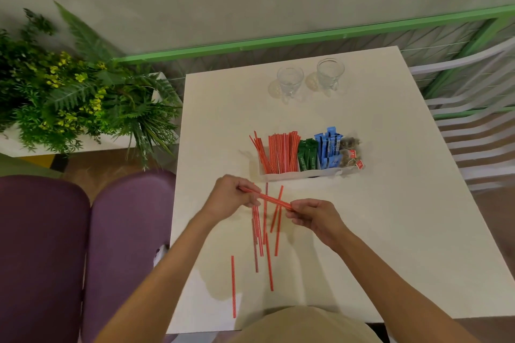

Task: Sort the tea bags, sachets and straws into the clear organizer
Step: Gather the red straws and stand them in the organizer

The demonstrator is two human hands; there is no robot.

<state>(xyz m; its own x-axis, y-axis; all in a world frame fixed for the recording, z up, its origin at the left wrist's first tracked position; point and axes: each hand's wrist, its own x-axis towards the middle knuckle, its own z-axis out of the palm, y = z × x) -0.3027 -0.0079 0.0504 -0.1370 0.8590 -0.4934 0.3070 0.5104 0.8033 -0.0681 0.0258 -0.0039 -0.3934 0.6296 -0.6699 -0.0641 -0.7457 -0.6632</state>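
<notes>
pinching a thin bunch of red straws [267, 198] at centre frame, with the left hand [231, 198] curled round the upper-left end and the right hand [315, 217] nipping the lower-right end between thumb and fingers. holding it level, just above the table [390, 203], probably to square the ends so as to drop the lot in as one. cannot tell how many in the bunch, too blurred.

just beyond the hands, above centre: the clear organizer [301, 174], already well stocked. packed left to right with upright straws [281, 152], green sachets [306, 156], blue sachets [328, 147], then tea bags [349, 152] at the right end, with tags hanging by the rim. by the look of it, room for more in the left compartment.

below the hands, scattered on the table: loose straws [262, 234], mostly lying lengthwise toward the bottom of the frame, some crossing. further off at lower left, one lone straw [233, 287]. no loose sachets or tea bags to be seen outside the organizer, so likely down to straws only, late in the job.

next, most likely: tilt the bunch upright and slot it in at the left end. light, rolling things, apt to fan out if let go early.

at the top of the table, two clear glasses [289, 81], well apart from the work.
</notes>
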